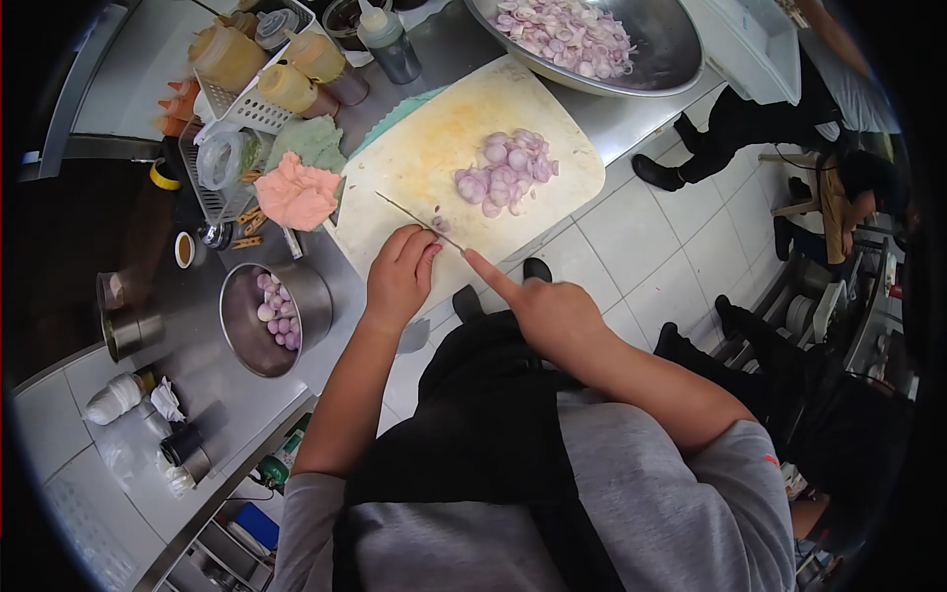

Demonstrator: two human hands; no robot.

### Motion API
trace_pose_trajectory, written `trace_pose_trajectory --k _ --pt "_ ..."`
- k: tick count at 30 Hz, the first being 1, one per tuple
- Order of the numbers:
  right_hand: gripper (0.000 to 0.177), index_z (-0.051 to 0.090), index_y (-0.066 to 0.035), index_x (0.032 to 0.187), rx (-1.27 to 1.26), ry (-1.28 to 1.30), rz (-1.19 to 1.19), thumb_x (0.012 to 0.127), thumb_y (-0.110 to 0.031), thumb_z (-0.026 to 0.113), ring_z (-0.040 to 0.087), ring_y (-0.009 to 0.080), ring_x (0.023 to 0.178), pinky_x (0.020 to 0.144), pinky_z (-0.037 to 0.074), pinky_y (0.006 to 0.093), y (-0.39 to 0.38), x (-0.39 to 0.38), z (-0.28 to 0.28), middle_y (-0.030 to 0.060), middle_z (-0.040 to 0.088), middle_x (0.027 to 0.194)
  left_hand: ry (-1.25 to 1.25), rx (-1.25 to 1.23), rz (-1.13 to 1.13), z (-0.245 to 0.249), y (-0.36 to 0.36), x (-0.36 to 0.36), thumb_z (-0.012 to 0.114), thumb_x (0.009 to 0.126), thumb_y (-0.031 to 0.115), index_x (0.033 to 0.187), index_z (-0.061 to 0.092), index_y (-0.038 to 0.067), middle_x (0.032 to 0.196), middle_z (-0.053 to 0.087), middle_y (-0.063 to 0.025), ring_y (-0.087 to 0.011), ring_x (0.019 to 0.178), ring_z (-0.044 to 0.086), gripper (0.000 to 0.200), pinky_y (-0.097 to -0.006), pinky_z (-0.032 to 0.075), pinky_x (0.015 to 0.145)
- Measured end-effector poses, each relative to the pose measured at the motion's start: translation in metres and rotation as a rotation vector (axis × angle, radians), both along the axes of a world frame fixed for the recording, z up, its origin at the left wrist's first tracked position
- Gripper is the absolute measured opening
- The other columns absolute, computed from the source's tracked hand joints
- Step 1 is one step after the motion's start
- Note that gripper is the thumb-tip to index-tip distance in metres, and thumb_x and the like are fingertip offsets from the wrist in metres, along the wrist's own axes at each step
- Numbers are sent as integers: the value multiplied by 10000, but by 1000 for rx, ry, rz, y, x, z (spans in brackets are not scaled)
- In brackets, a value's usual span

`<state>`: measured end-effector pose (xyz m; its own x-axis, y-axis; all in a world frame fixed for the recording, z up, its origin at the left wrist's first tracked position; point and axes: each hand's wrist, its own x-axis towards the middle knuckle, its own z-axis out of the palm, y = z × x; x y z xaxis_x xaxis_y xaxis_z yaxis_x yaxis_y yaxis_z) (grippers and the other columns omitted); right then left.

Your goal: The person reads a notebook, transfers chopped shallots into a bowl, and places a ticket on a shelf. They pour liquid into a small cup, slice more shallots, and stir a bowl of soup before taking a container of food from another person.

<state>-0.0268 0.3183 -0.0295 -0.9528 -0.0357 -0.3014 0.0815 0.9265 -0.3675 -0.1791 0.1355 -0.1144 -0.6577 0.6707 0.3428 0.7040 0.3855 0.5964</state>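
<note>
Pale purple shallot bits [440, 225] are lying on the white cutting board [395, 168], right beside the blade of the knife [419, 217], toward the wearer's side of the board. The right hand [557, 311] is gripping the knife, fingers curling round the handle, index finger stretching forward along its top. The left hand [400, 271] is holding its fingers bunched together, tips down near the blade; whether they are pinching a piece, cannot tell. A pile of shallot slices [506, 173] is sitting farther up the board, apart from the knife. Teal cloth [395, 116] is showing from under the board's left edge. Beyond the board, a large metal bowl [676, 64] is holding many more slices. Left of the board, a metal pot [316, 306] is holding whole peeled shallots [280, 314]. Pink cloth [296, 192] and green cloth [314, 144] are lying crumpled between the board and a white basket [258, 111] with squeeze bottles [314, 57]. Off to the right, people in dark trousers [740, 123] are occupying the tiled floor [641, 232].
</note>
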Motion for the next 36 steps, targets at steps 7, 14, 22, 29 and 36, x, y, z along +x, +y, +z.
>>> trace_pose_trajectory --k 7,14,22,29,36 --pt "978 124 -297 1625 -23 20 -11 810 -28 592 633 286 497 453 519 414 -3 -9 -15 123 623 657 83 45 -36 2 1 -2 708 873 27 1017 644 31 997 652 -134 -312 873 652 158 -365 537 746" --pt "972 135 -293 1623 -50 -72 -15 806 -21 585 643 301 522 482 533 416 -3 -14 -16 120 624 645 35 20 -11 0 0 1 714 874 54 1007 652 48 1002 658 -112 -307 903 656 147 -370 544 767" --pt "896 145 -260 1624 19 -77 -94 854 -62 559 667 287 554 518 548 426 19 -22 -13 125 655 662 74 -115 21 13 2 4 742 849 36 1019 642 38 894 655 -86 -290 871 656 197 -361 532 761" --pt "912 155 -245 1624 -106 -106 -6 837 -35 565 664 285 556 514 546 423 -2 -11 -12 134 656 684 -96 -52 -44 19 -7 3 737 859 84 1028 675 80 959 657 -80 -296 871 655 180 -366 537 744" --pt "992 147 -271 1625 -75 -14 -1 777 -4 586 623 284 508 480 522 411 -3 -9 -14 112 603 615 20 -69 -114 11 -12 -5 721 845 -10 1011 678 49 1008 653 -92 -275 894 659 182 -350 541 769"
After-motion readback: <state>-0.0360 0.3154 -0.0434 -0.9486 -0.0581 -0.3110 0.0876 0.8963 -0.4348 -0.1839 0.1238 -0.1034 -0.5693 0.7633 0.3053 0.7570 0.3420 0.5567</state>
